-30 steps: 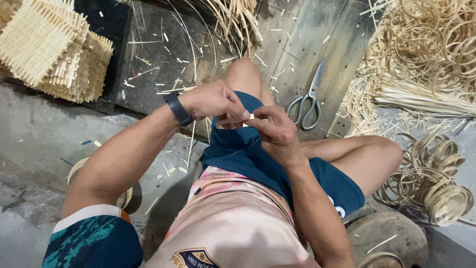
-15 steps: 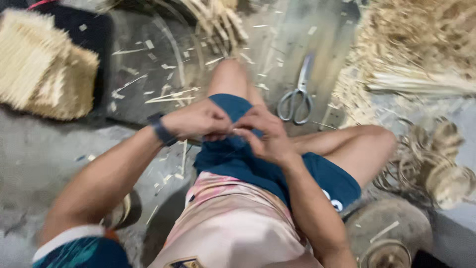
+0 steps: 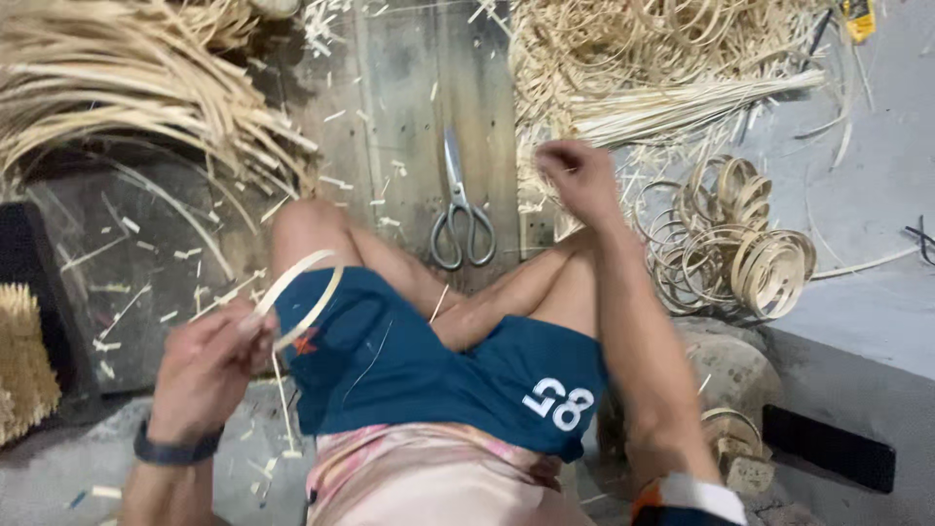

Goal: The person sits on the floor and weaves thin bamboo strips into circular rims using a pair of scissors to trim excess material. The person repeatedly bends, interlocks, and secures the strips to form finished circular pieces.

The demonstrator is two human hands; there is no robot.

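Observation:
My left hand (image 3: 209, 365) is closed on a thin bamboo strip bent into a ring (image 3: 297, 292), held over my left thigh. A black band sits on that wrist. My right hand (image 3: 577, 178) is stretched out to the right, fingers curled, above the pile of straight bamboo strips (image 3: 672, 112); I cannot tell whether it grips any. A pair of scissors (image 3: 460, 209) lies on the wooden board between my knees.
A heap of finished bamboo rings (image 3: 745, 248) lies at the right, with more coiled strips (image 3: 623, 39) behind. Long loose strips (image 3: 127, 88) fan out at the upper left. A woven mat stack (image 3: 21, 360) sits at the left edge. Offcuts litter the board.
My hands were together at my lap working a small piece. Now they are apart: the left holds the ring, the right has reached out to the strip pile. The view has swung right.

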